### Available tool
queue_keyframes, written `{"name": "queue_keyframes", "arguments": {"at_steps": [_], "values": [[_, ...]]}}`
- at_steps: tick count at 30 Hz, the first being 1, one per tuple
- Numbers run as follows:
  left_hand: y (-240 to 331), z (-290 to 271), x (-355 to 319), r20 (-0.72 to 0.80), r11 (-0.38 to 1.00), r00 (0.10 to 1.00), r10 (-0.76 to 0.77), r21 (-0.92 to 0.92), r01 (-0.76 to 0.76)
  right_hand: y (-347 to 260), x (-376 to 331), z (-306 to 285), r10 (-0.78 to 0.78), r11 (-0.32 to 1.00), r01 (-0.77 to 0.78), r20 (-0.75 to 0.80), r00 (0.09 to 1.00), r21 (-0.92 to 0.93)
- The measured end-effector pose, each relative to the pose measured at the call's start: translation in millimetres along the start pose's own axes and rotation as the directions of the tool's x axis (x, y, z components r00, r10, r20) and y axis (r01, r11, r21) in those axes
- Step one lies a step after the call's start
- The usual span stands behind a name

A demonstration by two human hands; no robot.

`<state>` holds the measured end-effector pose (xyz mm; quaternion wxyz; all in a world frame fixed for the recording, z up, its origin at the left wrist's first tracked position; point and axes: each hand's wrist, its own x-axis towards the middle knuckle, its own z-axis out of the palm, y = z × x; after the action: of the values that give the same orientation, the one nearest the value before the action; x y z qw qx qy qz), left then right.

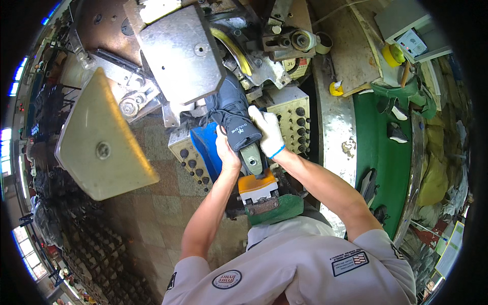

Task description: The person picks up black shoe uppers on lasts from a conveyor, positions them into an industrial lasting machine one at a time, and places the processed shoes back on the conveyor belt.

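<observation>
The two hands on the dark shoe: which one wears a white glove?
The right hand wears the white glove with a blue cuff; the left hand is bare. Both grip the dark shoe.

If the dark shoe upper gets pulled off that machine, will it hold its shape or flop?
Probably holds shape: the dark shoe upper looks stretched over a rigid form. Its laced fabric likely grips rather than slips. Both the left hand and gloved right hand steady it, hinting at some weight.
</observation>
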<state>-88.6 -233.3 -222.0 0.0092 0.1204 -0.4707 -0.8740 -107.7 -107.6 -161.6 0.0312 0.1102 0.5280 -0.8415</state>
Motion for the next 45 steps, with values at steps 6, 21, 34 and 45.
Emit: {"name": "queue_keyframes", "arguments": {"at_steps": [6, 21, 34, 45], "values": [[25.3, -14.9, 4.4, 0.081, 0.945, 0.996, -0.031, 0.327, 0.002, -5.9, -6.0, -3.9, 0.022, 0.966, -0.029, -0.030, 0.999, -0.259], [-78.2, -124.7, -115.6, -0.154, 0.484, 0.981, 0.116, 0.871, 0.080, -41.7, -159.3, -184.2, 0.116, 0.992, -0.090, -0.357, 0.927, 0.087], [161.9, -61.5, -187.8, -0.103, 0.785, 0.995, -0.004, 0.616, 0.066, -87.4, -191.7, -79.4, 0.017, 0.999, -0.020, -0.065, 0.998, -0.046], [131.9, 141.1, -182.4, 0.255, 0.809, 0.960, -0.116, 0.585, -0.058, -102.5, -161.6, -105.6, 0.299, 0.742, -0.438, 0.334, 0.894, 0.508]]}}
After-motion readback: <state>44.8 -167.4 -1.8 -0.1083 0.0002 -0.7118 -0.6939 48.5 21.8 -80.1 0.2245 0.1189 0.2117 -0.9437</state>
